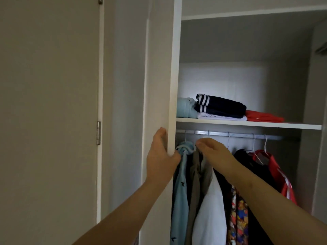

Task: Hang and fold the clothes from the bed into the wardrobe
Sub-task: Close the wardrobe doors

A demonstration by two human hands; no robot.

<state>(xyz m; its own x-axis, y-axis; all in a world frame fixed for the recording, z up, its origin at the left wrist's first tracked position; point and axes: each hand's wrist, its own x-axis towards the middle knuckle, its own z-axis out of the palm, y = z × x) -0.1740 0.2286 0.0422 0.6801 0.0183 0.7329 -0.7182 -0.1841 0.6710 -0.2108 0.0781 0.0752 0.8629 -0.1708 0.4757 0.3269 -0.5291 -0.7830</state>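
On the door edge [172,103] left hand [161,156] grips; right hand [214,151] pinches 1 hanging shirt [203,174].

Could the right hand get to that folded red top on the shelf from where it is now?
Probably yes. The right hand is just under the shelf, among the hanging clothes, and the folded red top lies near the open front edge with nothing on it. The hand would only need to come out from under the shelf and lift.

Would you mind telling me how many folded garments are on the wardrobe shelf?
4: light blue at left, navy striped atop white in the middle, red at right. More may be hidden.
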